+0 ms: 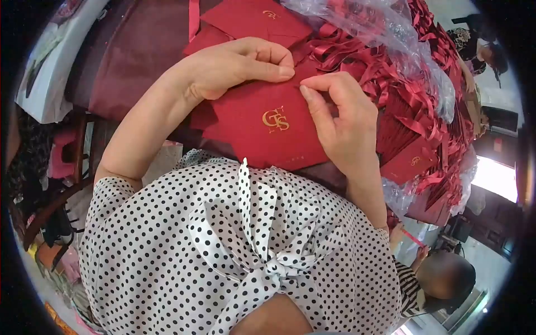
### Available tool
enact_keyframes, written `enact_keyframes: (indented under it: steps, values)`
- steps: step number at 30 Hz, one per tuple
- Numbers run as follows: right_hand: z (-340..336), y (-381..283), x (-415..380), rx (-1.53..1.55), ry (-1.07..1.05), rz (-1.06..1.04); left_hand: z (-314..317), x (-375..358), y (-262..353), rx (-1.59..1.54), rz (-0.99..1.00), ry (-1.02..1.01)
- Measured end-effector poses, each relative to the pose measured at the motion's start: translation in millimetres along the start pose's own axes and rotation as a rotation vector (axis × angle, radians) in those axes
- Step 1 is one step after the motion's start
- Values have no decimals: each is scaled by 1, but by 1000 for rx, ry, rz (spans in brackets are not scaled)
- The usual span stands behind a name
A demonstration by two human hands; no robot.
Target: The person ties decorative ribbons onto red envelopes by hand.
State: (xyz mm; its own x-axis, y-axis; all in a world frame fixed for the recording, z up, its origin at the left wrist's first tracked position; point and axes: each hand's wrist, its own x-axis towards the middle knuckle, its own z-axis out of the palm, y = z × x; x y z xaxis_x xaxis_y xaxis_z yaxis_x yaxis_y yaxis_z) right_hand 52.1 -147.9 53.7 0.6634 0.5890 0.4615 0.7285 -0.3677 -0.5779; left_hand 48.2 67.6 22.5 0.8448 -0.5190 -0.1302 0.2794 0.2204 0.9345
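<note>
A flat red paper gift bag (245, 125) with gold lettering lies tilted in front of my chest. At its upper edge, my left hand (245, 62) is closed in a pinch, fingers curled and thumb pressed against them. My right hand (347, 120) pinches the same edge between thumb and forefinger, close to the left fingertips. Whether a ribbon end is also between the fingers is too small to tell. More red bags (262, 25) lie just beyond my left hand, and others peek out under the one I hold.
To the right is a big heap of red ribbons (363, 61) and stacked bags (410, 159), partly under clear plastic wrap (385, 22). A dark red table surface (134, 61) extends left. A person in a striped top (410, 287) sits at lower right; another person (483, 53) is at upper right.
</note>
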Motion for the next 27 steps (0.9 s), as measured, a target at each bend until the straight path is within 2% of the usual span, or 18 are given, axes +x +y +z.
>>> enact_keyframes:
  steps: [5,7,11,13,17,20,22,24,25,26,27]
  values:
    - [2,-3,0,-66,-6,-8,-1,0,0,-13,9,-38]
    - [0,-5,1,-77,-15,3,0,-1,-2,-12,32,34]
    - [-4,-11,6,-146,-40,-37,2,-12,8,35,49,-15]
    - [-3,-13,9,-157,-37,-46,3,-16,10,162,87,39]
    - [4,-14,10,-320,-25,-206,15,-20,12,335,115,120]
    - [5,-14,9,-413,-66,-247,29,-24,12,672,243,249]
    - [3,-12,12,-421,-106,-241,32,-29,11,648,250,257]
    - [-3,-8,17,15,-169,63,30,-30,11,626,258,267]
    - [-3,-11,18,286,-154,253,28,-29,11,502,256,220]
    - [-5,-11,18,285,-155,249,26,-28,10,379,255,174]
    - [-6,-10,20,198,-222,161,20,-26,10,335,238,123]
